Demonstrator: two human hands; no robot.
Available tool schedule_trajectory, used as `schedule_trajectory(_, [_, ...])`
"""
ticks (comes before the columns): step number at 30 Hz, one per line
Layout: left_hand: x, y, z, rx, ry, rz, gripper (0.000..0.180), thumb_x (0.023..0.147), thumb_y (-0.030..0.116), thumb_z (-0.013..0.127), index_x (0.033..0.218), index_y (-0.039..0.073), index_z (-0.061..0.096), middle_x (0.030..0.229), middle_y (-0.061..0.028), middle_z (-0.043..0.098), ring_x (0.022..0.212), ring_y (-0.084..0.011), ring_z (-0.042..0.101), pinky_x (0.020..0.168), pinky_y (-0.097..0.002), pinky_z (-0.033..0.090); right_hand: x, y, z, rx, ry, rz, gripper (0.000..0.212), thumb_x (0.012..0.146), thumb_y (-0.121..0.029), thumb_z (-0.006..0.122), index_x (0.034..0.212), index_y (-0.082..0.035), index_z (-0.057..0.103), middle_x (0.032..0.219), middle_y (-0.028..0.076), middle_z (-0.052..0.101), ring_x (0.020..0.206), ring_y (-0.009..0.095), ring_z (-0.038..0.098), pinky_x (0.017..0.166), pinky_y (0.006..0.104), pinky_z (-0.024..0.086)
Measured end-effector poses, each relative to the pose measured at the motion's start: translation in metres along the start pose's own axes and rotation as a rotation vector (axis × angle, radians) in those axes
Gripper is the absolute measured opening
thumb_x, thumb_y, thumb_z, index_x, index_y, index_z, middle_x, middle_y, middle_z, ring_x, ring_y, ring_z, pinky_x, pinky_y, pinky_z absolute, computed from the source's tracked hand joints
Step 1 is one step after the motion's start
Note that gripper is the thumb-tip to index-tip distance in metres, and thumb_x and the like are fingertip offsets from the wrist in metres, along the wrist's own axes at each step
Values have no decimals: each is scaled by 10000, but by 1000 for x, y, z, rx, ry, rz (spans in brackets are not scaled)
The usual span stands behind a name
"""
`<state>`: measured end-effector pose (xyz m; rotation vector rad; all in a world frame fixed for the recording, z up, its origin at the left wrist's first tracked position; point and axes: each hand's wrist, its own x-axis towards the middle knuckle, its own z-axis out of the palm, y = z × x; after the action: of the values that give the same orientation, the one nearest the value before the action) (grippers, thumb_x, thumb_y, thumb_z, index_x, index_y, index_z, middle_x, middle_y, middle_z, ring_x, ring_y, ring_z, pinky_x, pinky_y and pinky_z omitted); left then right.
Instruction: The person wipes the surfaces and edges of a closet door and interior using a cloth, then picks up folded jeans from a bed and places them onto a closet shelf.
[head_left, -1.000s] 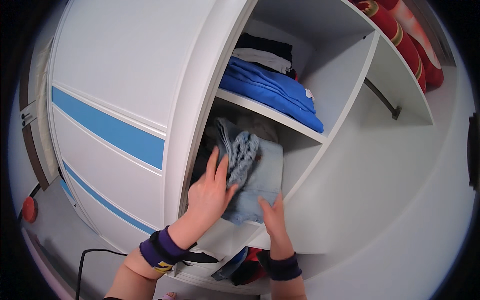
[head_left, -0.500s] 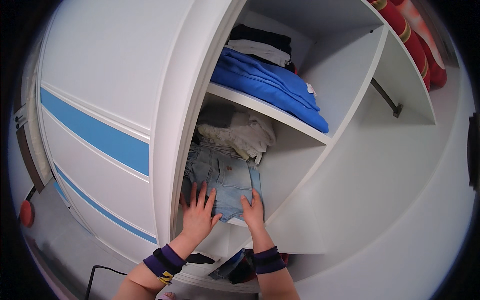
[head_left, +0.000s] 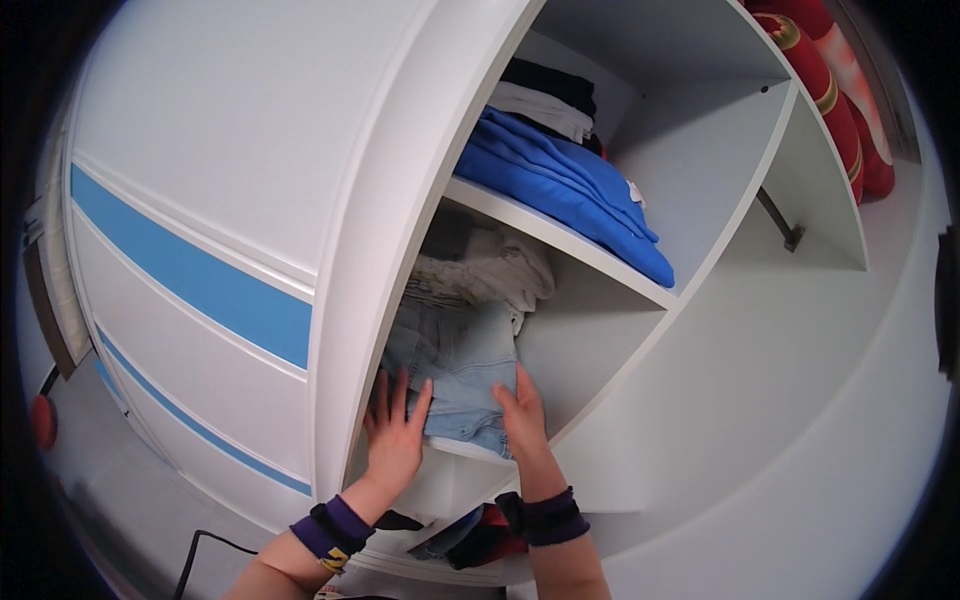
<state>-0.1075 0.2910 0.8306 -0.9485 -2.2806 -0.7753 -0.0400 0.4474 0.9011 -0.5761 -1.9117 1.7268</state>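
Note:
Folded light-blue jeans [head_left: 465, 350] lie on the middle shelf, in front of a heap of off-white and grey clothes [head_left: 510, 265]. My left hand [head_left: 397, 440] rests at their front left, fingers spread and stretched over the denim, holding nothing. At the right edge, my right hand [head_left: 525, 410] has its thumb on top of the jeans and its fingers round the side, pinching the cloth. Part of those fingers is hidden by the hand itself. Both wrists wear dark purple bands.
Above, a shelf board [head_left: 570, 245] carries folded blue clothing [head_left: 570, 190] and a black and white stack [head_left: 545, 100]. A white door with blue stripes [head_left: 200, 270] stands left. Dark and red items [head_left: 480, 535] lie below. A hanging rail [head_left: 780, 220] is at right.
The view has shifted, so the cabinet sits slightly further right. My right hand has closed more round the jeans' edge, and the denim's upper layer looks rearranged. My left hand stays at the front left.

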Motion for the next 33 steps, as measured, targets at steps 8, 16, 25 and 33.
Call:
schedule_trajectory(8, [28, 7, 10, 27, 103, 74, 671, 678, 38, 534, 1299, 242, 381, 1383, -80, 279, 1285, -334, 214, 1002, -594, 130, 9, 33, -15, 7, 125, -298, 518, 845, -107, 511, 1298, 38, 306, 1296, 162, 394, 1174, 219, 397, 973, 291, 306])
schedule_trajectory(16, [15, 5, 8, -41, 11, 109, 603, 682, 60, 551, 1262, 162, 422, 1370, -98, 294, 1282, -320, 225, 1009, -582, 135, -1, 52, -14, -581, 277, -300, 505, 878, -295, 440, 1258, 32, 374, 1249, 230, 432, 1171, 348, 406, 974, 360, 315])
schedule_trajectory(25, [-43, 11, 1, -363, -223, 375, 534, 710, 74, 546, 1234, 114, 452, 1348, -129, 313, 1276, -330, 229, 1015, -529, 162, -13, 57, 3, -601, 393, -449, 421, 887, -259, 443, 1236, -25, 427, 1140, 248, 491, 1050, 399, 471, 887, 407, 389])
schedule_trajectory(33, [-64, -2, 4, -580, -343, 431, 475, 701, 75, 549, 1174, 91, 509, 1310, -146, 350, 1252, -362, 251, 1014, -535, 171, -56, 90, 15, -947, 519, -581, 442, 813, -121, 536, 1242, -83, 438, 1301, 229, 320, 1119, 398, 391, 916, 423, 349])
